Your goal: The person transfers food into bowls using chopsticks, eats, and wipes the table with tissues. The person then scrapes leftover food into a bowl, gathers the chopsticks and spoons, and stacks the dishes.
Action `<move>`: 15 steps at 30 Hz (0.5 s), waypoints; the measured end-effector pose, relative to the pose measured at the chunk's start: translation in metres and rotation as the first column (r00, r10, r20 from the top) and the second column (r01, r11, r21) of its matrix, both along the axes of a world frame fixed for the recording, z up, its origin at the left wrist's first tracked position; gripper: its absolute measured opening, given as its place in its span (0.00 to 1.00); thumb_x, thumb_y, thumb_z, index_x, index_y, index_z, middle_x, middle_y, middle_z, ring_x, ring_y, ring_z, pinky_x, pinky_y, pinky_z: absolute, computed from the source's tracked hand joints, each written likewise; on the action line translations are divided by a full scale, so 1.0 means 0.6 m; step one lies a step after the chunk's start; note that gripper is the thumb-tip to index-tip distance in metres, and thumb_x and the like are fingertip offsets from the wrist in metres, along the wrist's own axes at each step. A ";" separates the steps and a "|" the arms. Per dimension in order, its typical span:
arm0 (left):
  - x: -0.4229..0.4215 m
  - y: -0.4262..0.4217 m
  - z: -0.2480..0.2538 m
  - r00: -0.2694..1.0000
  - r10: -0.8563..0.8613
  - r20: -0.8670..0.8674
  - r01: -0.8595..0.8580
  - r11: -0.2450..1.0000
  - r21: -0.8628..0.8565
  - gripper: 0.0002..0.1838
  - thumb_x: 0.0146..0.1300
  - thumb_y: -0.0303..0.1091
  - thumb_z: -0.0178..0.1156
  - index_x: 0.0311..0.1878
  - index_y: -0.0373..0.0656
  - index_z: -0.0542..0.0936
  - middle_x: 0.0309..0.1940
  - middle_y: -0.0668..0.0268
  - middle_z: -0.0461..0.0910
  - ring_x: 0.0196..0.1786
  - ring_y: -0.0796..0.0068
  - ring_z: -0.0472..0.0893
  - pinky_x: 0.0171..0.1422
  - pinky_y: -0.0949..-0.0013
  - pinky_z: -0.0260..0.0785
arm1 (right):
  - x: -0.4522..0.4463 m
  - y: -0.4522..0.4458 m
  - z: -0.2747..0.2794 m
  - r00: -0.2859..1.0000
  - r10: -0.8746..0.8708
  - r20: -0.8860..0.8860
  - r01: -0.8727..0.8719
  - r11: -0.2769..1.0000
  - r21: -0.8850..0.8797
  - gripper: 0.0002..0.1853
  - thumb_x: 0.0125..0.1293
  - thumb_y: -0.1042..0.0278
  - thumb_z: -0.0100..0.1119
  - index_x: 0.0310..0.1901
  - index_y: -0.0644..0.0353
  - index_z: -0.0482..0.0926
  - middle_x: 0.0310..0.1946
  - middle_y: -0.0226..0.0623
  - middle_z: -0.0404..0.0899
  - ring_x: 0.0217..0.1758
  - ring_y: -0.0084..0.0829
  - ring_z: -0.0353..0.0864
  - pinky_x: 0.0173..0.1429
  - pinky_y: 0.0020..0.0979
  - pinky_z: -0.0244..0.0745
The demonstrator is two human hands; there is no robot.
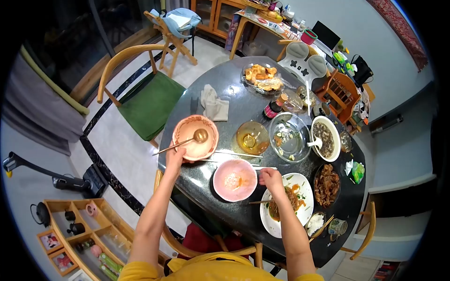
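Observation:
My left hand point(176, 157) grips the rim of a large patterned bowl point(186, 127) at the table's left side. A metal ladle point(200, 135) rests in that bowl, its handle passing over the rim by my fingers. My right hand point(271, 179) is closed beside a pink bowl point(224, 187) with food residue in it; what its fingers hold, if anything, is too small to make out. Below that hand lies an oval white plate point(268, 218) with leftover food and a chopstick. White chopsticks point(238, 154) lie between the two bowls.
On the dark table point(190, 188) are a glass bowl with yellow liquid point(252, 138), a glass dish point(300, 138), a soup bowl point(337, 145), a meat dish point(326, 185), a bottle point(273, 109) and a cloth point(215, 104). A green-seated chair point(149, 105) stands left.

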State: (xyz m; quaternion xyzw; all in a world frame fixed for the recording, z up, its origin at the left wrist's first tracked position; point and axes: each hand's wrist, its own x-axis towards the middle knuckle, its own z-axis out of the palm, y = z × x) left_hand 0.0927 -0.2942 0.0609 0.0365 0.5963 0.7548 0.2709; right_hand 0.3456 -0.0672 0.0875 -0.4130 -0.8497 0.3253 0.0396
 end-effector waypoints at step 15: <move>0.145 -0.036 0.082 0.940 -0.340 -0.031 0.335 0.936 -0.109 0.28 0.50 0.19 0.50 0.59 0.34 0.65 0.47 0.66 0.74 0.46 0.79 0.73 0.50 0.76 0.67 | -0.002 -0.041 0.041 0.927 -0.357 -0.116 0.135 0.605 -0.784 0.15 0.68 0.63 0.42 0.50 0.64 0.69 0.41 0.39 0.75 0.41 0.33 0.78 0.38 0.35 0.78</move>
